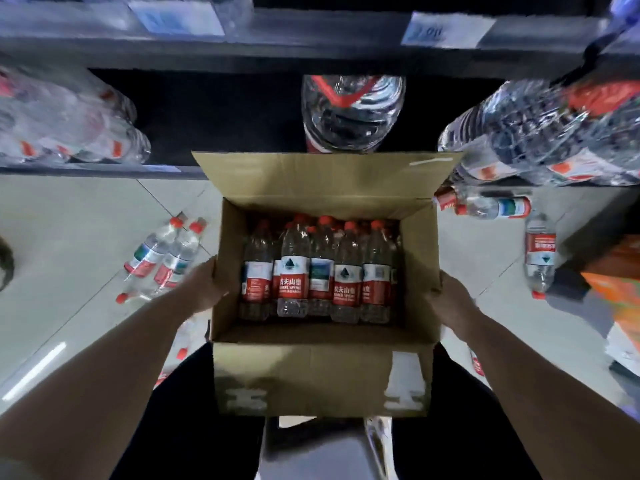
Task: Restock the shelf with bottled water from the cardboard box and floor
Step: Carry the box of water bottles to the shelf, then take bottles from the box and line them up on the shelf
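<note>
Cardboard box of red-capped water bottles before the shelf, left hand and right hand on its side walls (fingers hidden, state unclear), loose bottles on floor left of box

A brown cardboard box is at the centre, in front of the dark metal shelf, with its far flap toward the shelf. Inside it are clear plastic water bottles with red caps, side by side, caps toward the far wall, apparently in more than one layer. The left hand holds the box's left wall and the right hand its right wall. On the pale tiled floor left of the box lie a few loose bottles. To the right lie two more bottles — one by the far corner, one farther out. Behind the box, on the lowest board, stands a large clear water jug — shrink-wrapped bottle packs flank it left and right.
</note>
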Available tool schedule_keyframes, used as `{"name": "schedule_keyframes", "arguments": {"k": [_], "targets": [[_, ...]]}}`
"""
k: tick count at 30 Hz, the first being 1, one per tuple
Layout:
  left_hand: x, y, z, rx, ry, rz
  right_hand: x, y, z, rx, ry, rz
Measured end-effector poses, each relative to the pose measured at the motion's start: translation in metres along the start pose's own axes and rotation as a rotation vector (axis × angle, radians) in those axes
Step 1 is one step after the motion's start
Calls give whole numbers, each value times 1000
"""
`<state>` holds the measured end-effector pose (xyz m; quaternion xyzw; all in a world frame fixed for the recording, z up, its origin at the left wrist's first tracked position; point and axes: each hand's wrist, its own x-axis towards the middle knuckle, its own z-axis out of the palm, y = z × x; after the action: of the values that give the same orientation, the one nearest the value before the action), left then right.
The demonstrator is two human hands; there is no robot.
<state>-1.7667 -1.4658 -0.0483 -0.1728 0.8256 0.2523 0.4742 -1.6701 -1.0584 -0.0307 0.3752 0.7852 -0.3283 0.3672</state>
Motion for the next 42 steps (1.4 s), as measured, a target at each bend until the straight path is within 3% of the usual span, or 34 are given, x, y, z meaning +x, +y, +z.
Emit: {"name": "schedule_keyframes", "arguments": {"k": [4, 17, 25, 31, 34, 37, 40, 42], "targets": [[58, -29, 20, -44, -10, -3, 40, 8, 28, 1, 6, 11], [56, -12, 39, -34, 90, 25, 59, 21, 65, 92, 49, 6], [77, -27, 40, -51, 4, -18, 78, 29, 70, 200, 6, 59], [85, -32, 46, -141, -5, -18, 87, 37, 74, 135, 39, 1], [79, -26, 51, -73, 57, -20, 84, 34, 77, 79, 69, -21], [69, -14, 43, -3, 238, -24, 84, 30, 79, -33, 110, -14], [52, 4, 29, 79, 531, 122, 69, 14, 75, -71, 302, -102], [41, 19, 27, -7, 561, 233, 52, -7, 66, 71, 477, -244]]}}
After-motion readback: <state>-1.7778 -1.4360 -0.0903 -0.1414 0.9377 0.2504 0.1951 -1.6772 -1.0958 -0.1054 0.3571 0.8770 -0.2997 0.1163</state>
